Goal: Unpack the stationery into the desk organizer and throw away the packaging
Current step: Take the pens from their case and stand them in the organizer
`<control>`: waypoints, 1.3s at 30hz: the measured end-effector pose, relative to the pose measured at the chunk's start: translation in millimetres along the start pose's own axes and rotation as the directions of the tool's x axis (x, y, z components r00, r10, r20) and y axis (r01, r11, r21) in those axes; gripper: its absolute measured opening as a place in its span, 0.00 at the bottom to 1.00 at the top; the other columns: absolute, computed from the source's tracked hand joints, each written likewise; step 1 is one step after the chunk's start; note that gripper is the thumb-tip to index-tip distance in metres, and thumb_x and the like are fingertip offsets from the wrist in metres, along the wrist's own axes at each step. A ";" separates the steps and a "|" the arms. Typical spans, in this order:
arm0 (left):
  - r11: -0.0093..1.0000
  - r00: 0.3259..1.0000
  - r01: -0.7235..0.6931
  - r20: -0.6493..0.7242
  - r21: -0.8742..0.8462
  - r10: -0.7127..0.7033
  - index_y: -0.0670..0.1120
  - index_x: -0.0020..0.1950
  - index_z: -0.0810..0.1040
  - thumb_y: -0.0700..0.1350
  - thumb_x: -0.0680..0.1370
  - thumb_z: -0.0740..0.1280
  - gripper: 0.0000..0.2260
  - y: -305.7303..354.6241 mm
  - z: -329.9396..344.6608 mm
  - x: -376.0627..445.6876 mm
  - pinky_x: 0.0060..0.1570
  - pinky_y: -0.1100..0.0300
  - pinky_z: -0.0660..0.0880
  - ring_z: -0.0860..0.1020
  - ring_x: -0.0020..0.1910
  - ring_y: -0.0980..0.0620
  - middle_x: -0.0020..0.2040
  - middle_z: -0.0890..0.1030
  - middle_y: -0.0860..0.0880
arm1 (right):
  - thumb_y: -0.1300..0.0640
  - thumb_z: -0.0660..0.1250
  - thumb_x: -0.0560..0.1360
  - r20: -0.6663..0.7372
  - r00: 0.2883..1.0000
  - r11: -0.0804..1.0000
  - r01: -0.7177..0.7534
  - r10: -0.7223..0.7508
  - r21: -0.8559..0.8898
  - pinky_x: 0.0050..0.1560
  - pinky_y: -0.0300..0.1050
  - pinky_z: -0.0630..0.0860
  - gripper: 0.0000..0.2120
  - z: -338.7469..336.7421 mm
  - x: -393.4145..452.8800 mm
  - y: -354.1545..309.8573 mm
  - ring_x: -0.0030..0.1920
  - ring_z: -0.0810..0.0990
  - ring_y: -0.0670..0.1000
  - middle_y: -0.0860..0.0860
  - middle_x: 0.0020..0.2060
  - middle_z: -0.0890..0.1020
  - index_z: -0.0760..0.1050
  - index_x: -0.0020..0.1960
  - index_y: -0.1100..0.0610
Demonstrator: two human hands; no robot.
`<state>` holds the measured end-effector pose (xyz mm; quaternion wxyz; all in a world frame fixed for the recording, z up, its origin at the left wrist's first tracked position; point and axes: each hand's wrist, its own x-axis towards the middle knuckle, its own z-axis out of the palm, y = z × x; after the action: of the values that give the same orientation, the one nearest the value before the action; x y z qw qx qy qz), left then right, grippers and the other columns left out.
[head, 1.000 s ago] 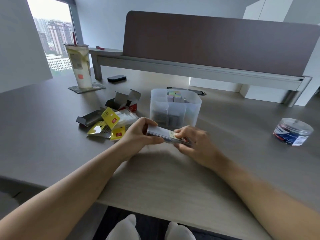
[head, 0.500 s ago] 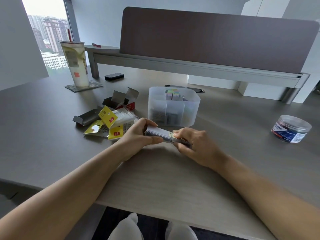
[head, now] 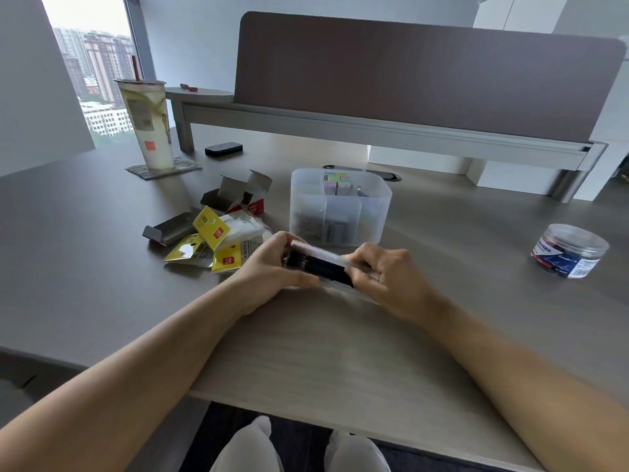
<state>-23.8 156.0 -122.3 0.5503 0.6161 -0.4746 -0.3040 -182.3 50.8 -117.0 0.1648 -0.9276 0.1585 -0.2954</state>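
Both my hands hold a slim clear pack (head: 320,262) with dark contents just above the desk (head: 340,352), directly in front of the translucent desk organizer (head: 340,207). My left hand (head: 272,270) curls round its left end, thumb underneath; my right hand (head: 388,275) pinches the right end. Coloured sticky notes (head: 337,182) stand in the organizer's rear compartment. Opened yellow packaging (head: 214,240) and grey cartons (head: 235,195) lie to the left, a round clear tub (head: 570,250) well to the right, a drink cup (head: 148,126) at far left.
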 end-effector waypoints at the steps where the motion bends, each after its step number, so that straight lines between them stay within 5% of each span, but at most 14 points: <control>1: 1.000 1.000 -0.008 0.008 0.005 0.008 0.44 0.50 0.71 0.33 0.67 0.71 0.16 0.1 0.0 -0.7 0.34 0.74 0.72 0.74 0.39 0.58 0.40 0.75 0.51 | 0.54 0.58 0.68 -0.012 0.999 0.999 -0.032 0.032 0.030 0.35 0.36 0.70 0.15 -1.3 0.3 0.2 0.34 0.78 0.50 0.58 0.37 0.84 0.77 0.46 0.61; 5: 0.999 1.000 -0.014 -0.012 0.047 0.014 0.52 0.46 0.70 0.36 0.67 0.71 0.16 1.8 -0.3 0.2 0.39 0.71 0.75 0.75 0.41 0.58 0.42 0.76 0.53 | 0.53 0.61 0.70 0.050 0.999 0.999 -0.010 0.008 0.040 0.44 0.46 0.74 0.14 -0.8 -0.9 3.6 0.41 0.80 0.54 0.57 0.43 0.84 0.77 0.49 0.59; 7: 1.000 1.000 -0.013 -0.013 0.018 0.014 0.53 0.47 0.69 0.34 0.67 0.71 0.18 1.2 -0.9 1.0 0.42 0.66 0.76 0.76 0.42 0.57 0.43 0.76 0.52 | 0.53 0.63 0.70 0.051 0.998 0.993 -0.037 0.031 0.115 0.47 0.41 0.73 0.12 -2.0 0.7 5.6 0.43 0.79 0.51 0.55 0.45 0.83 0.77 0.50 0.58; 10: 0.996 0.999 0.006 0.034 -0.094 -0.003 0.55 0.54 0.66 0.30 0.68 0.68 0.25 0.3 -3.1 0.6 0.50 0.57 0.77 0.78 0.48 0.51 0.47 0.78 0.47 | 0.57 0.68 0.71 0.035 0.989 0.953 -0.150 0.146 0.262 0.42 0.29 0.70 0.05 -6.8 6.0 6.0 0.38 0.75 0.44 0.50 0.40 0.77 0.76 0.46 0.55; 14: 0.988 0.997 -0.003 0.072 -0.156 0.015 0.63 0.54 0.64 0.27 0.67 0.67 0.33 4.3 -3.7 -0.4 0.56 0.46 0.75 0.77 0.54 0.41 0.53 0.77 0.40 | 0.59 0.68 0.70 -0.005 0.953 0.863 -0.273 0.304 0.425 0.37 0.39 0.71 0.07 -11.4 15.6 8.7 0.33 0.74 0.48 0.54 0.32 0.76 0.71 0.36 0.53; 20: 0.984 0.995 -0.001 0.098 -0.177 0.019 0.63 0.60 0.61 0.25 0.67 0.65 0.37 4.9 -5.7 -0.9 0.51 0.56 0.78 0.78 0.51 0.46 0.52 0.77 0.42 | 0.59 0.69 0.70 0.019 0.913 0.807 -0.370 0.408 0.460 0.27 0.33 0.71 0.11 -8.0 31.5 14.8 0.21 0.74 0.41 0.50 0.24 0.75 0.71 0.31 0.55; 24: 0.991 0.996 0.005 0.093 -0.131 0.008 0.59 0.69 0.57 0.26 0.67 0.66 0.40 2.1 -7.7 0.1 0.52 0.55 0.77 0.78 0.51 0.47 0.50 0.78 0.43 | 0.58 0.69 0.70 0.041 0.886 0.788 -0.431 0.462 0.441 0.34 0.43 0.71 0.11 -3.4 35.2 16.9 0.26 0.74 0.48 0.50 0.25 0.75 0.71 0.32 0.56; 30: 0.993 0.999 -0.042 0.001 -0.111 0.042 0.61 0.64 0.58 0.27 0.67 0.67 0.38 -0.2 -6.8 3.2 0.41 0.67 0.79 0.78 0.48 0.53 0.50 0.77 0.45 | 0.54 0.68 0.70 -0.287 0.940 0.983 -0.168 0.184 0.081 0.40 0.30 0.64 0.11 -6.7 26.3 -0.1 0.42 0.69 0.46 0.47 0.41 0.73 0.75 0.47 0.61; 35: 0.994 0.999 -0.045 -0.032 -0.096 0.042 0.59 0.66 0.57 0.29 0.67 0.68 0.38 -2.4 -5.8 4.6 0.39 0.70 0.78 0.77 0.47 0.55 0.47 0.77 0.50 | 0.49 0.66 0.65 0.050 0.998 0.999 -0.029 0.028 0.026 0.46 0.21 0.63 0.18 1.1 12.3 -7.3 0.43 0.70 0.47 0.51 0.42 0.76 0.77 0.48 0.62; 39: 0.993 0.999 -0.032 -0.029 -0.111 0.029 0.62 0.63 0.58 0.29 0.67 0.69 0.38 -5.2 -7.3 5.7 0.45 0.62 0.79 0.78 0.51 0.52 0.49 0.78 0.48 | 0.49 0.65 0.65 0.070 0.996 0.999 -0.047 0.046 0.016 0.47 0.19 0.60 0.20 8.1 10.9 0.0 0.46 0.69 0.47 0.53 0.45 0.76 0.77 0.49 0.63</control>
<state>-13.9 153.3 -125.0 0.5949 0.5812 -0.4585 -0.3131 -168.9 48.3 -117.8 0.1851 -0.9320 0.1715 -0.2603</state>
